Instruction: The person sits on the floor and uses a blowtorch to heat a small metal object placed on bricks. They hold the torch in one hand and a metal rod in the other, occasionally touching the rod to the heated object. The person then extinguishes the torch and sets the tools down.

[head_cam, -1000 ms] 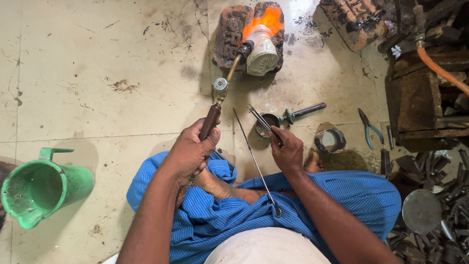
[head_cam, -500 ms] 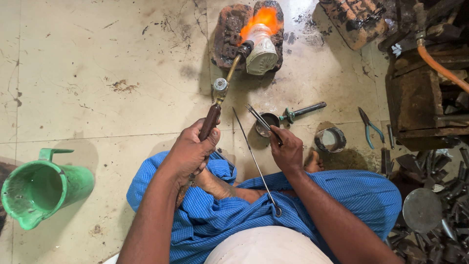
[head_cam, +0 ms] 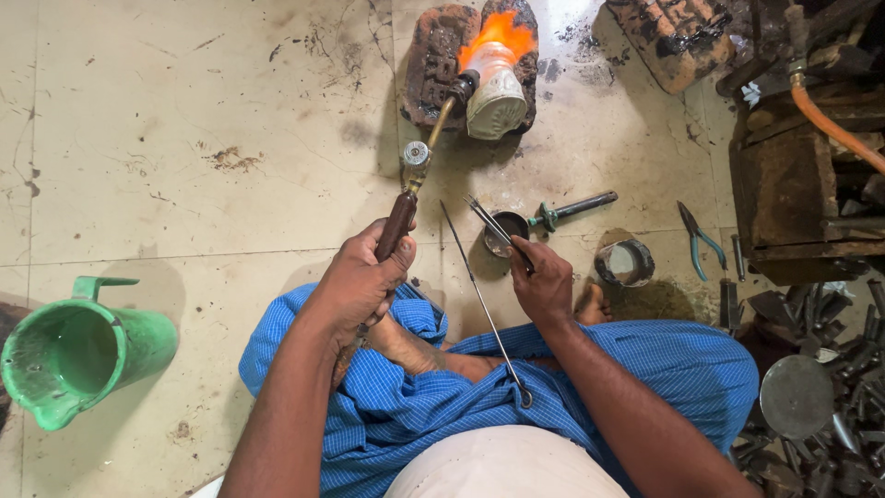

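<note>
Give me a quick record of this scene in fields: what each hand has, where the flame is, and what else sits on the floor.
left hand: grips the brown handle of a blowtorch
right hand: holds tweezers over a small metal bowl
flame: orange, on a whitish object set on bricks
lap: long metal rod lying on blue cloth
floor, left: green jug
floor, right: pliers, small tin

The left hand (head_cam: 361, 277) grips the torch (head_cam: 413, 189), whose tip reaches forward to a small vessel (head_cam: 496, 92) on the bricks (head_cam: 433, 65). The right hand (head_cam: 544, 281) holds tweezers (head_cam: 496, 231) over a small bowl (head_cam: 507, 226) — right of the torch. A thin rod (head_cam: 484, 304) lies between the hands. A jug (head_cam: 78, 350) stands far left; pliers (head_cam: 698, 242) lie at the right.
</note>
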